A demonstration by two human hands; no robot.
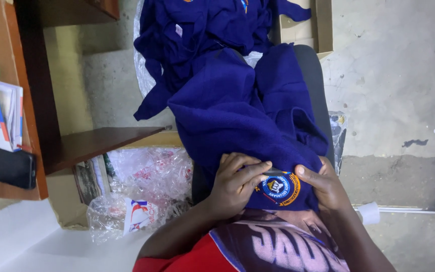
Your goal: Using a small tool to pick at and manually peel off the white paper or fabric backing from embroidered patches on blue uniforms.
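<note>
Low in the frame, the left hand (235,184) and right hand (323,186) pinch the round badge (279,188) between them, the navy sweater (242,111) trailing up-frame.

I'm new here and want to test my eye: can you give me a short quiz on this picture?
1. True or false: both hands touch the blue garment.
2. Which hand holds the thin dark tool: left or right?
3. What lies between the thumbs?

Key:
1. True.
2. Left; the right hand pinches the cloth.
3. A round badge, blue with an orange rim.
</note>
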